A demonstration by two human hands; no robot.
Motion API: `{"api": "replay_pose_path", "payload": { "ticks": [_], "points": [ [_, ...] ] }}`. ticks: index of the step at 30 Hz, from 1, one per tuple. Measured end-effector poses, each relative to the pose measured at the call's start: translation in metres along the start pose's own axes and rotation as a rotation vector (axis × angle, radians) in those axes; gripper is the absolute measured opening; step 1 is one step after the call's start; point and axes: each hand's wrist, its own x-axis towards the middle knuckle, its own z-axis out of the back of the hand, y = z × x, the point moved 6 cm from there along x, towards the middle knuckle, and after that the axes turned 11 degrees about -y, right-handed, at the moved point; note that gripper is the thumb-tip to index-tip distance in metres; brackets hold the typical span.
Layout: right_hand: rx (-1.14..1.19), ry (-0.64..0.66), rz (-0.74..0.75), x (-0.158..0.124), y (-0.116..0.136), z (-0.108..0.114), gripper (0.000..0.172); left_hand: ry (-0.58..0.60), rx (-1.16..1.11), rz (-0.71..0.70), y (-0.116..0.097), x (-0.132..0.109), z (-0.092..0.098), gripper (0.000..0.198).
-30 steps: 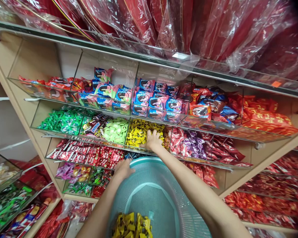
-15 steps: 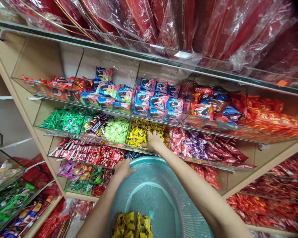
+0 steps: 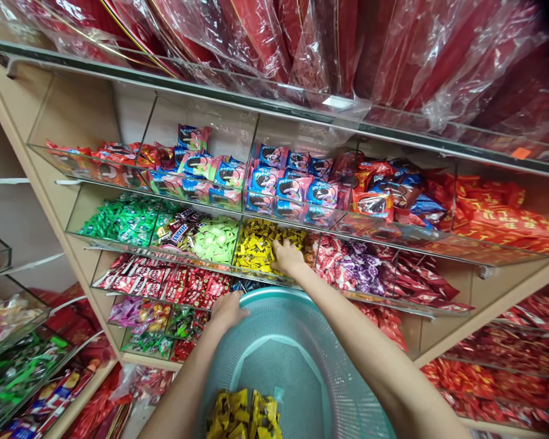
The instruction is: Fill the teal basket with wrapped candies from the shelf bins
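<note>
The yellow-wrapped sweets (image 3: 255, 245) lie heaped in one clear acrylic compartment (image 3: 238, 235) of the second tier of the wooden shelf (image 3: 50, 201). A smaller pile of the same yellow sweets (image 3: 244, 414) sits in the bottom of the round teal plastic mesh basket (image 3: 297, 341), which is held just below that tier.

The right hand (image 3: 287, 256) rests palm down on the heap, its fingers bent forward into the wrappers. They are buried, so I cannot tell whether they have closed on any. The left hand (image 3: 227, 310) is curled over the basket's far rim and steadies it against the shelf front.

To my eye this is the scooping step: a handful is being gathered from the bin. Lifting it out would call for closing the fingers under a clump, clearing the low acrylic front lip, and letting go over the basket rather than over the tiers below.

Pale green sweets (image 3: 215, 239) and small brown chocolate bars (image 3: 179, 229) fill the compartment to the left. Pink and purple sweets (image 3: 348, 265) fill the one to the right.
</note>
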Motion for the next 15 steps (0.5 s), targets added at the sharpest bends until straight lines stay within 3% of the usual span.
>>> {"api": "replay_pose_path", "payload": {
  "ticks": [6, 15],
  "points": [
    [0.037, -0.082, 0.058, 0.003, -0.016, 0.008, 0.046, -0.005, -0.004, 0.0, 0.0, 0.001, 0.0, 0.035],
    [0.121, -0.117, -0.044, 0.014, -0.033, 0.016, 0.035, 0.0, -0.016, 0.002, 0.0, -0.002, 0.001, 0.034]
  ]
}}
